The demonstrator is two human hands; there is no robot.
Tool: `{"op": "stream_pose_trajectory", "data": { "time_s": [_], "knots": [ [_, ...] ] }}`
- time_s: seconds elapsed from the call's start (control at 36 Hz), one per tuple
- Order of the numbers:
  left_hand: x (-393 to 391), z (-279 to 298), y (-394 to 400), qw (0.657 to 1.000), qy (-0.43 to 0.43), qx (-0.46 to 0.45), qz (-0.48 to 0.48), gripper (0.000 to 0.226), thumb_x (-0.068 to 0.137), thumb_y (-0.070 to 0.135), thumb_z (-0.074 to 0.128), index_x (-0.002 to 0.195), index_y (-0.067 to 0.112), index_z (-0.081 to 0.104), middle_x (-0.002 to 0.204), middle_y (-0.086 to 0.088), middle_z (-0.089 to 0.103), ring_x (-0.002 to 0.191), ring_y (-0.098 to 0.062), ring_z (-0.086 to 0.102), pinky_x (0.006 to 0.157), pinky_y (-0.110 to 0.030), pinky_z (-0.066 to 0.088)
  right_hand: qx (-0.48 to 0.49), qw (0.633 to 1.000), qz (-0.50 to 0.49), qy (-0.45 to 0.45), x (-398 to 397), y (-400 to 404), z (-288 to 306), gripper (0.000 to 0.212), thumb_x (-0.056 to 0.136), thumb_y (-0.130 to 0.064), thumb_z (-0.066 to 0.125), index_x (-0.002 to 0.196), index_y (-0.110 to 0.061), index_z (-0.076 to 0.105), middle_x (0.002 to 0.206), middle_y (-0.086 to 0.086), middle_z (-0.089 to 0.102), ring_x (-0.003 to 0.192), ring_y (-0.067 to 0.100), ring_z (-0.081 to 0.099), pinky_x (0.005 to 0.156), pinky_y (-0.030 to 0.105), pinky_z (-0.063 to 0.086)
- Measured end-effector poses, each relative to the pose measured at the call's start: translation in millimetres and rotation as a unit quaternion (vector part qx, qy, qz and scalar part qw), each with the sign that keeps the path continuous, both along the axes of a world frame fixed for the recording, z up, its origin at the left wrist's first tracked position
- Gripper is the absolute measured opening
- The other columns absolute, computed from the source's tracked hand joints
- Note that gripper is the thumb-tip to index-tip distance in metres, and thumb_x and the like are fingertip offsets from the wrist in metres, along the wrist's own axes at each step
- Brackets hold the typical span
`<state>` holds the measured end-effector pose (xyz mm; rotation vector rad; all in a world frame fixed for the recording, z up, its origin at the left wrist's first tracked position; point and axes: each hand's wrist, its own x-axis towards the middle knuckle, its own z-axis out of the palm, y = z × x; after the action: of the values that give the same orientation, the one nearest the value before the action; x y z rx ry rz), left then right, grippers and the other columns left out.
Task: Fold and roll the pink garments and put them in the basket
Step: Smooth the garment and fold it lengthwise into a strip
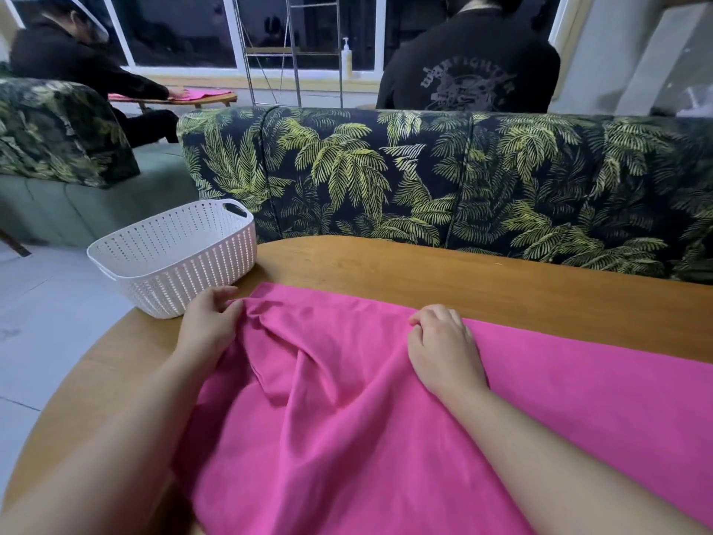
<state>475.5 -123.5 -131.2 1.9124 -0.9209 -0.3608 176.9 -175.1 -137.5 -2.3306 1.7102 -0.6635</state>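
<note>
Wooden table (424,264) before a palm-print sofa (463,179) carries your pink garment (347,418), left hand (210,318) pinching its corner, right hand (443,345) curled gripping its fabric, beside the white basket (173,256).

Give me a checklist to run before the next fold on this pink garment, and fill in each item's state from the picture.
1. Left hand grips the pink garment at its far left edge: ok.
2. Right hand has hold of the cloth: cannot tell; its fingers are curled on top, but a pinch is not visible.
3. Garment lies flat for folding: not ok; deep wrinkles run between the hands.
4. Whole garment rests on the wooden table: cannot tell; it runs out of view at the right and bottom.
5. White basket stands ready, with nothing in it: ok; it sits at the table's left edge, beside the left hand.
</note>
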Motion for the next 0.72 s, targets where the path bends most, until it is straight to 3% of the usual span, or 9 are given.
{"op": "stream_pose_trajectory", "data": {
  "time_s": [0.08, 0.19, 0.47, 0.72],
  "knots": [
    [-12, 3, -8, 0.997, 0.012, -0.061, 0.047, 0.019, 0.094, 0.009, 0.055, 0.112, 0.008, 0.061, 0.108, -0.013, 0.065, 0.101, -0.026, 0.061, 0.094, -0.036, 0.045, -0.004, 1.0, 0.004, -0.002, -1, 0, 0, 0.028, 0.094, -0.019, 0.041, 0.111, -0.018, 0.062, 0.119, -0.005, 0.056, 0.116, 0.016, 0.045, 0.103, 0.033, 0.033],
    [-24, 18, -26, 0.995, -0.039, -0.087, 0.043, 0.023, 0.096, 0.003, 0.045, 0.116, 0.004, 0.056, 0.115, -0.013, 0.06, 0.108, -0.027, 0.055, 0.089, -0.03, 0.038, -0.002, 1.0, 0.008, 0.002, -1, 0, 0, 0.031, 0.094, -0.019, 0.04, 0.115, -0.019, 0.063, 0.123, -0.007, 0.055, 0.118, 0.014, 0.044, 0.104, 0.031, 0.031],
    [-11, 19, -69, 0.962, -0.262, 0.054, -0.061, 0.033, 0.087, 0.003, 0.053, 0.119, 0.011, 0.053, 0.104, -0.017, 0.067, 0.097, -0.037, 0.061, 0.077, -0.039, 0.044, -0.02, 0.999, -0.035, 0.028, -2, 3, -1, 0.032, 0.089, -0.022, 0.047, 0.115, -0.02, 0.066, 0.117, -0.005, 0.055, 0.111, 0.018, 0.046, 0.098, 0.034, 0.036],
    [-13, 0, -73, 0.922, -0.374, 0.099, -0.015, 0.026, 0.09, 0.011, 0.053, 0.116, 0.013, 0.054, 0.114, -0.015, 0.061, 0.098, -0.038, 0.056, 0.066, -0.039, 0.038, -0.01, 0.997, -0.051, 0.051, -2, 3, -2, 0.035, 0.089, -0.027, 0.046, 0.121, -0.023, 0.059, 0.125, -0.006, 0.051, 0.117, 0.017, 0.043, 0.1, 0.034, 0.032]
  ]
}}
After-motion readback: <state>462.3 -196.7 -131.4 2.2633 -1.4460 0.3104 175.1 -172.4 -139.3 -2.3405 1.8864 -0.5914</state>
